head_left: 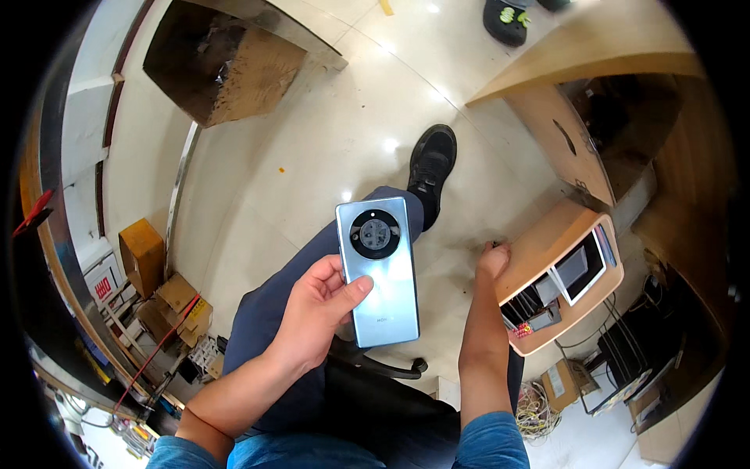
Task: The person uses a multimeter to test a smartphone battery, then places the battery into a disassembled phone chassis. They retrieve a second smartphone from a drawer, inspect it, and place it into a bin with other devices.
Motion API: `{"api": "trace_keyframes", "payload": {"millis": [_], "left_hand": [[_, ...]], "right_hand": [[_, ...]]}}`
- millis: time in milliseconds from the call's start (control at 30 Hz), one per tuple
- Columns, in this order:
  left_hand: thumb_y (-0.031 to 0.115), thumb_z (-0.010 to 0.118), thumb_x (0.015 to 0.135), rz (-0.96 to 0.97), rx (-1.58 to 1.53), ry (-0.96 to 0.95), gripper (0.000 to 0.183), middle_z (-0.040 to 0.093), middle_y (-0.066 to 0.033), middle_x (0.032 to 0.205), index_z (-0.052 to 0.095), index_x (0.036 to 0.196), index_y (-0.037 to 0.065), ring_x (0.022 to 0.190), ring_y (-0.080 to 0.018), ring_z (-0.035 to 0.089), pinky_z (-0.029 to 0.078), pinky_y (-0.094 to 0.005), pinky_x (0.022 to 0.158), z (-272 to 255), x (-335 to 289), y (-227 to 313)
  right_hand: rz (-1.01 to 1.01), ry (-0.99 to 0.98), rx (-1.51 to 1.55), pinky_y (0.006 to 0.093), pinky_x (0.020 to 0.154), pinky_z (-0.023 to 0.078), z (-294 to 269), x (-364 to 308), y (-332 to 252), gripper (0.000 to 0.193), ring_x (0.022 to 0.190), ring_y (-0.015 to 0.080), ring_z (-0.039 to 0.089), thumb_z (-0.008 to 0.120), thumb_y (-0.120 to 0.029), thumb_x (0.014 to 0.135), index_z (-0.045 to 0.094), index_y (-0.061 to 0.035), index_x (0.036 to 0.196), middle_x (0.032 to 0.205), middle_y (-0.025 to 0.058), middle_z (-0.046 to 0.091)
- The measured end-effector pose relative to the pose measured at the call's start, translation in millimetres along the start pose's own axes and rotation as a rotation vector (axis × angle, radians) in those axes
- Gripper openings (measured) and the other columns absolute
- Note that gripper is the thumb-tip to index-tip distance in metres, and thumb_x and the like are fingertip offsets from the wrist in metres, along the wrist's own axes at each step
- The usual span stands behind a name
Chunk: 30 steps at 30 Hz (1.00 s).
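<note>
The left hand [320, 309] grasps the phone [387, 313]: its thumb presses on the glossy back, and the other fingers go around the left long edge and under it. The phone is over the dark trouser leg [269, 305], back side up, with the round black camera cover [375, 234] at the far end. I judge that it is light enough for one hand, and stiff. The shiny back looks slippery, and it can crack if it falls on the tiled floor [336, 117]. It is better to hold it by both long edges, in the lower half, away from the lenses. The right hand [493, 259] is curled just beside the wooden box [547, 234]; whether it grips something, I cannot tell. Farther away, a black shoe [432, 156] rests on the floor.
</note>
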State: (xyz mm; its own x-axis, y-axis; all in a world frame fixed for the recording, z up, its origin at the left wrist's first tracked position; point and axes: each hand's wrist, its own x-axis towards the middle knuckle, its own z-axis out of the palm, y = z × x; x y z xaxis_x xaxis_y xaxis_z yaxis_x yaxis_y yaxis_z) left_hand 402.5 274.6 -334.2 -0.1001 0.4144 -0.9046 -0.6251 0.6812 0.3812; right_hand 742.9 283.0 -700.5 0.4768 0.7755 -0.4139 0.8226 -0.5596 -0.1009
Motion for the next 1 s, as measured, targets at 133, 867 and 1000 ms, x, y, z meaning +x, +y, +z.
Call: {"api": "trace_keyframes", "payload": {"millis": [133,867,1000], "left_hand": [[0.013,0.068,0.096,0.030,-0.020,0.032,0.024,0.069,0.0007,0.106,0.060,0.118,0.006,0.092,-0.0043,0.061,0.047,-0.0187,0.073,-3,1,-4],[0.012,0.055,0.100,0.135,0.093,-0.399,0.031,0.066,-0.0043,0.115,0.058,0.128,0.000,0.104,-0.0134,0.061,0.046,-0.0299,0.095,34,-22,-47],[-0.003,0.058,0.090,0.150,0.130,-0.594,0.044,0.066,-0.0073,0.118,0.053,0.134,-0.001,0.107,-0.0153,0.062,0.047,-0.0324,0.097,52,-45,-49]], "right_hand": [[0.004,-0.181,0.082,0.0476,0.088,0.051,-6,5,-8,0.032,0.102,0.0414,0.063,0.070,-0.010,0.086,0.060,0.0078,0.110,0.112,0.0281,0.063],[-0.899,1.033,0.702,0.0262,0.064,0.043,-560,-194,-92,0.011,0.069,0.0122,0.048,0.052,-0.004,0.100,0.058,-0.0002,0.091,0.078,0.0023,0.052],[-0.671,1.031,0.894,0.0230,0.069,0.045,-690,-162,-58,0.028,0.080,0.0102,0.059,0.063,-0.016,0.098,0.064,0.0028,0.117,0.100,0.0046,0.066]]}}
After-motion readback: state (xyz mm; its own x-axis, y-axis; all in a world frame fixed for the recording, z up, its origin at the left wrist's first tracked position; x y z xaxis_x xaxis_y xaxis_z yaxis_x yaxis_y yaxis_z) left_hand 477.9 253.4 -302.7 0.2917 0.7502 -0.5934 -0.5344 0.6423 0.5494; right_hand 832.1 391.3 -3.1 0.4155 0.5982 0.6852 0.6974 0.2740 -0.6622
